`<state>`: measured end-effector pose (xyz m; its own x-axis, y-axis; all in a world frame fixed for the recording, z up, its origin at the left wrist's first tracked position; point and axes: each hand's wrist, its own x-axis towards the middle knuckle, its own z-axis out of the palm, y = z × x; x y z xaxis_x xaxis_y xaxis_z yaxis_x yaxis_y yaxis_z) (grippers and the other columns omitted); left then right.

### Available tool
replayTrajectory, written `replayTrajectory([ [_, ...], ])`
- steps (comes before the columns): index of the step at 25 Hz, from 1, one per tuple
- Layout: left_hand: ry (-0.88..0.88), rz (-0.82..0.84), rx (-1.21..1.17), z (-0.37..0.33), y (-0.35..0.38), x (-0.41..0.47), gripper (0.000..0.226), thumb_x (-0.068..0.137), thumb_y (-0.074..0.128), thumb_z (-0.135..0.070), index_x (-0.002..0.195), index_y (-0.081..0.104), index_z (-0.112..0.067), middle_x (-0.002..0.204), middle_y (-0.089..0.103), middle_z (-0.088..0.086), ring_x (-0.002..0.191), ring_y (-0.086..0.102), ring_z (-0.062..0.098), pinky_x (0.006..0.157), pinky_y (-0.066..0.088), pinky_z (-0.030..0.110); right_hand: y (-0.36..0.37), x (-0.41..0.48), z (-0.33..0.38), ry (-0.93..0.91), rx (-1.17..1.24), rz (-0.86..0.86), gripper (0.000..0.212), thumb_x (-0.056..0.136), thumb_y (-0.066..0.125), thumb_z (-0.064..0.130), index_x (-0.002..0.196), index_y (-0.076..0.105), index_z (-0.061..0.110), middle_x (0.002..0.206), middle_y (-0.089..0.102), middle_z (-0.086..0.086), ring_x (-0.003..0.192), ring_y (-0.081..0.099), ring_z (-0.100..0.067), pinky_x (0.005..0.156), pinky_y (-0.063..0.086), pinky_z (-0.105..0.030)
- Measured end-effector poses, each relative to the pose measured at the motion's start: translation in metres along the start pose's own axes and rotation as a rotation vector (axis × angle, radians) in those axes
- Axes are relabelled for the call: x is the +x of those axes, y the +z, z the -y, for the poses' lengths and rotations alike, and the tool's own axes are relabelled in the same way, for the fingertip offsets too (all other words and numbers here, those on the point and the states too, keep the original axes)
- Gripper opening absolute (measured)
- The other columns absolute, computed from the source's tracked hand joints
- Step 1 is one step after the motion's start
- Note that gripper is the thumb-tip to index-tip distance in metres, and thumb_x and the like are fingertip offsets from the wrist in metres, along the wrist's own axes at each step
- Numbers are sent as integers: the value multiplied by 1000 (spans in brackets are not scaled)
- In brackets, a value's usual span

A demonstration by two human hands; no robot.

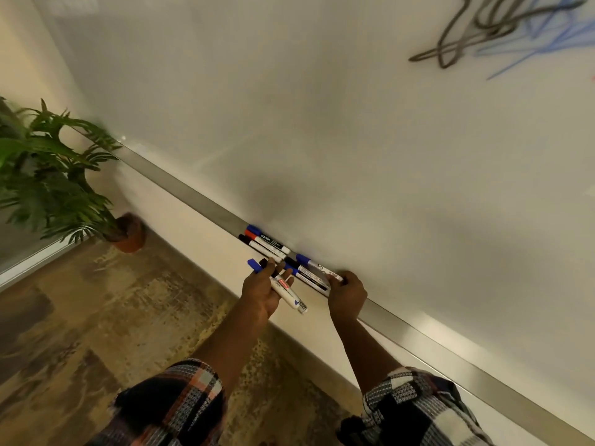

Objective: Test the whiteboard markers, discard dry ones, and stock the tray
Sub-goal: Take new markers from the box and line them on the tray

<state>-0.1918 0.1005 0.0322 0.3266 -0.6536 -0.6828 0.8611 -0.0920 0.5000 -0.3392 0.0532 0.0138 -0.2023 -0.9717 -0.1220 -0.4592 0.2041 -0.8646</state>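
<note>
Patterned floor (80, 317) below, whiteboard (322, 123) filling the upper view, metal tray (418, 336) running diagonally along the board's bottom edge. Nearest are the checked sleeves (180, 403).

Left hand (262, 292) is just off the tray's front edge, fingers curled round a bundle of held markers (286, 289). At least two in it, one blue cap and one dark cap, caps up-left, tails down-right.

Right hand (347, 292) is at the tray, fingers curled over the tail end of a blue-capped marker (322, 270) that lies against the board. Looks like a pinch; fingertips partly hidden. This marker lies along the tray, cap pointing away from the hand toward the tray's left end. It touches its neighbours in a near cluster (309, 280) of about three.

Key relation: the bundle's long axis runs roughly parallel to the tray, which is just beyond the left hand. Stocking probably needs only a short forward reach. The right hand is nearer the tray. The near cluster crowds that spot; bare tray shows past the right hand.

Further toward the tray's left end is a second group (265, 243) with blue, red and black caps. Beyond are a potted plant (48, 175) on the floor and grey and blue scribbles (502, 30) at the board's top right corner.
</note>
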Motion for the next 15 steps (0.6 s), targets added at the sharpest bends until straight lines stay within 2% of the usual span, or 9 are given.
replayTrajectory([
  [3, -29, 30, 13, -5, 2, 12, 21, 91, 52, 8, 111, 54, 6, 96, 61, 21, 85, 63, 28, 79, 53, 43, 9, 1, -4, -2, -21, 13, 12, 88, 62, 3, 97, 68, 8, 86, 67, -7, 79, 62, -23, 69, 41, -22],
  [5, -39, 32, 11, -5, 1, 20, 30, 90, 52, 10, 119, 52, 7, 100, 61, 23, 87, 64, 29, 77, 55, 41, 10, -2, -4, -9, -57, 46, 20, 89, 55, -4, 104, 63, 7, 91, 63, -5, 81, 58, -21, 71, 42, -23],
  [7, -55, 34, -13, -2, 0, 24, 20, 90, 53, 9, 109, 55, 6, 98, 61, 23, 85, 64, 29, 74, 55, 39, 9, -6, -5, -24, -68, 72, 28, 88, 51, -9, 109, 57, 8, 93, 60, -4, 82, 55, -18, 71, 41, -23],
  [10, -57, 54, -65, 5, 5, 27, 10, 90, 52, 10, 96, 56, 3, 99, 60, 22, 84, 63, 29, 77, 55, 40, 2, -6, -9, -70, -76, 65, 31, 89, 49, -9, 113, 53, 10, 96, 57, 0, 87, 57, -17, 75, 48, -26],
  [12, -66, 66, -78, 13, 10, 26, 10, 89, 52, 10, 96, 56, 3, 99, 60, 21, 85, 62, 30, 78, 54, 41, -6, -2, -14, -103, -113, 51, 22, 92, 48, -5, 105, 55, 11, 93, 59, -1, 84, 58, -19, 72, 51, -30],
  [15, -89, 83, -73, 25, 18, 19, 9, 87, 57, 8, 90, 57, -1, 93, 63, 19, 85, 63, 30, 72, 53, 40, -22, 3, -18, -179, -164, 11, 14, 92, 49, -1, 94, 60, 7, 86, 64, -7, 76, 59, -24, 64, 45, -29],
])
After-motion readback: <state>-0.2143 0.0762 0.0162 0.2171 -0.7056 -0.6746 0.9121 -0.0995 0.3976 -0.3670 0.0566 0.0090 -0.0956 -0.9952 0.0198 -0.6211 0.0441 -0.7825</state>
